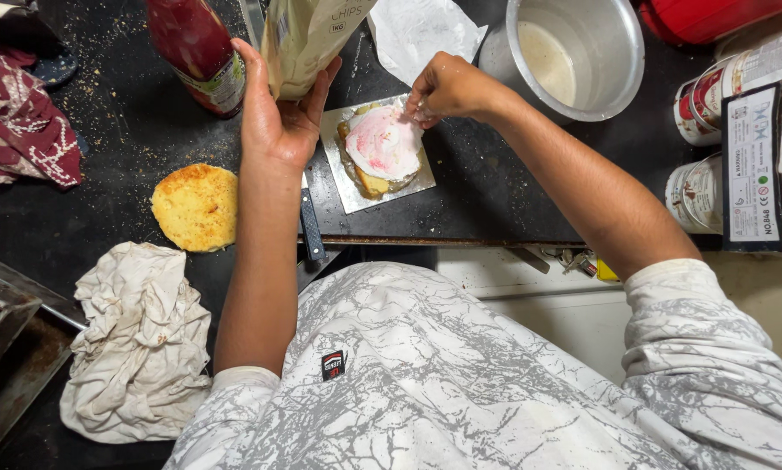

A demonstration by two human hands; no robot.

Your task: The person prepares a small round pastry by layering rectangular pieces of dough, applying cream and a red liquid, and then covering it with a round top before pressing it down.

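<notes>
The foil sheet (354, 193) lies near the table's (487, 187) front edge, bare dark surface to its right; one sauced bun half (384, 148) sits on it, one plain bun half (196, 206) lies left, one crumpled cloth (134, 339) at the near-left corner; the left hand (278, 117) grips a chip bag (308, 39) — the right hand (447, 87) pinches fingertips together, touching the sauced bun's far edge.
</notes>
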